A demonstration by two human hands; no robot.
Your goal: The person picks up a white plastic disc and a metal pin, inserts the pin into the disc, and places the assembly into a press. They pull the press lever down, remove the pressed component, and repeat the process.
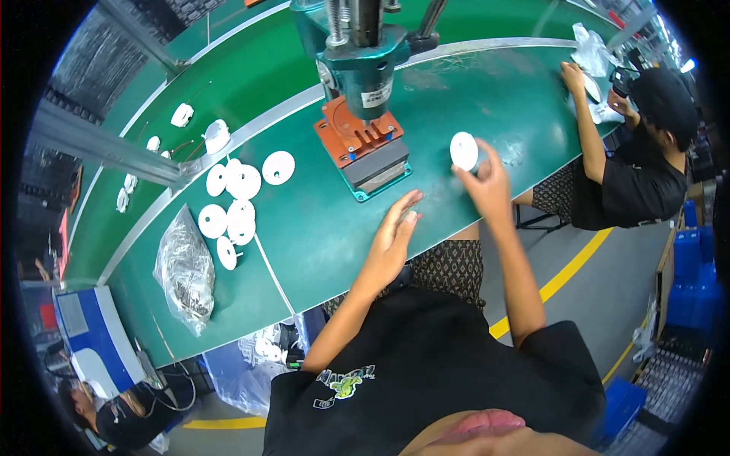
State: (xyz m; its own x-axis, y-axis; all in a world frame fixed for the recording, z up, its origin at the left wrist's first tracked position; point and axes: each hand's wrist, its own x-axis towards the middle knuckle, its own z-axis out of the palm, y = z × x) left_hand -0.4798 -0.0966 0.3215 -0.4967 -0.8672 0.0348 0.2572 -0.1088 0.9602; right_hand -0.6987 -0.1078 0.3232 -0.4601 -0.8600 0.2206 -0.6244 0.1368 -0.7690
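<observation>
My right hand grips a round white plastic disc by its edge, tilted up above the green tabletop, right of the press. My left hand holds nothing; its fingers are stretched out near the table's front edge. Just beyond it stands a teal bench press with an orange plate over a dark grey block. To the left of the press, several more white discs lie on the table, some overlapping. One small disc there leans with a thin stem showing.
A clear plastic bag of dark parts lies at the left. Behind the metal rail, white parts with wires rest on a green belt. Below the table edge is a lined bin. A co-worker sits at the right, another at lower left.
</observation>
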